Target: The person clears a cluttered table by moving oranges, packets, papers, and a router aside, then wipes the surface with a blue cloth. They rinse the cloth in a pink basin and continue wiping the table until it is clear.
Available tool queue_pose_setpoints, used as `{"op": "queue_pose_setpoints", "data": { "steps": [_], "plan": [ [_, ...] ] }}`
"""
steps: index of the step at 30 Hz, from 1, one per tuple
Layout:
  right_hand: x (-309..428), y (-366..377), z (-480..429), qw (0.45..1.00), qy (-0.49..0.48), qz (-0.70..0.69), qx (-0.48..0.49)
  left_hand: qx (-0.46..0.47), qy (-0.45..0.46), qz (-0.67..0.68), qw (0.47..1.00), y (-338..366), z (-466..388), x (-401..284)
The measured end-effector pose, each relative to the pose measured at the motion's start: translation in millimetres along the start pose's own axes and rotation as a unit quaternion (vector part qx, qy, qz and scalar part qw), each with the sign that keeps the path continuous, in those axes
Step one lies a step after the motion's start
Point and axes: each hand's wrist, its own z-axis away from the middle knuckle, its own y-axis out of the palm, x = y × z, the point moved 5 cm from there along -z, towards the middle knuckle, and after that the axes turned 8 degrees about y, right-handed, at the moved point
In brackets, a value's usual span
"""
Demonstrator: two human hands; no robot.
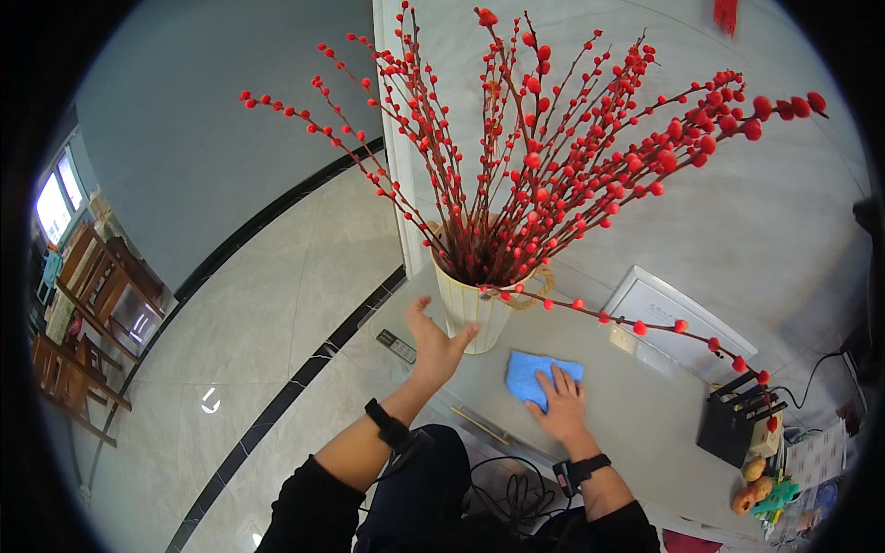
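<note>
My right hand lies over the lower right part of a folded blue cloth, pressing it on the grey cabinet top. Close to a cream ribbed bucket vase, my left hand is raised with its fingers spread and nothing in it. Whether a fingertip touches the vase cannot be made out. Many dark stems with red berries fan out of the vase, which has rope handles. One berry stem droops low to the right across the cabinet.
A remote control lies at the left edge. Against the wall leans a white framed board. Rightward stand a black router, several round brownish items and a green object. Black cables hang below the drawer handle.
</note>
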Motion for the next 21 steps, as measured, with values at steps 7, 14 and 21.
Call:
{"op": "queue_pose_setpoints", "data": {
  "steps": [7,14,21],
  "plan": [
    [9,13,4,1.0,0.02,-0.003,0.001,0.047,0.021,0.244,0.968,56,11,35],
    [15,9,5,0.999,0.041,-0.001,-0.008,0.02,-0.019,0.172,0.985,56,16,27],
    [7,17,6,0.999,0.047,-0.01,-0.022,0.035,-0.025,0.192,0.98,49,14,29]
  ]
}}
